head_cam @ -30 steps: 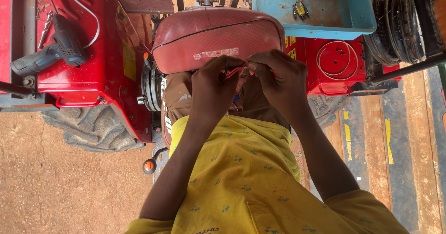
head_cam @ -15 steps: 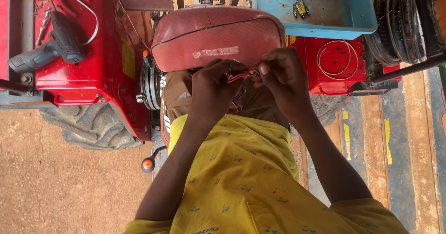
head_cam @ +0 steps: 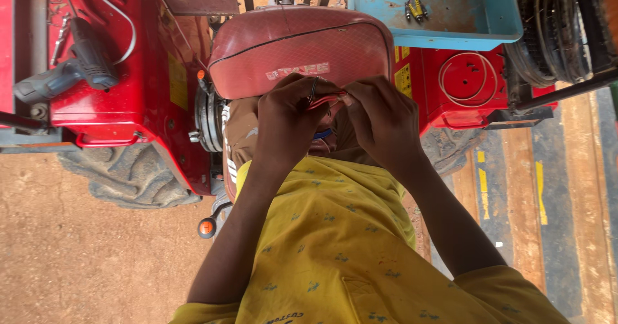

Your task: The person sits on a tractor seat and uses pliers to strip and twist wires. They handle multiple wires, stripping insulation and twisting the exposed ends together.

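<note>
My left hand (head_cam: 288, 119) and my right hand (head_cam: 380, 119) are raised together in front of a red padded tractor seat (head_cam: 299, 44). Between their fingertips they pinch a thin red wire (head_cam: 327, 99), with a small dark ring or loop (head_cam: 313, 90) showing at the left hand's fingers. Both hands have their fingers closed on this wire. My yellow patterned shirt (head_cam: 335, 247) fills the lower middle of the view. What the wire's far ends connect to is hidden by the hands.
A red walking tractor body (head_cam: 129, 79) with a grey power drill (head_cam: 71, 66) lying on it stands at the left, above a lugged tyre (head_cam: 125, 173). A blue tray (head_cam: 444, 9) holds small connectors. Coiled cable (head_cam: 547, 34) sits upper right. Dirt floor lies at the left, wooden planks at the right.
Both hands have shifted slightly, drawing closer together on the red wire; the small dark loop now shows at the left fingers. The view has moved a little.
</note>
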